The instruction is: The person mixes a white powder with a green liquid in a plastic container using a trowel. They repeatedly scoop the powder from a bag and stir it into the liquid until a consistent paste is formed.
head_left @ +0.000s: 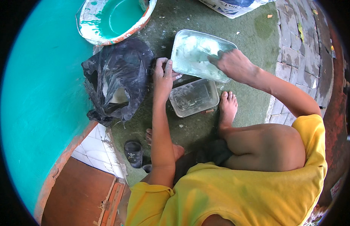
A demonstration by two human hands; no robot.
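A translucent rectangular container [188,49] holds a wet white substance. My left hand [163,75] grips its left edge, thumb up along the side. My right hand [235,64] reaches over the container's right part, fingers curled down into the white substance; whatever they hold is hidden. A second, shallower translucent container [193,98], smeared white inside, lies below the first on the greenish concrete.
A paint-smeared bucket [118,20] with teal inside stands top left, above a crumpled black bag [126,67]. A sack [235,5] lies at the top. A teal wall [39,75] borders the left. A sandal [133,154] and my bare foot [227,109] are lower down.
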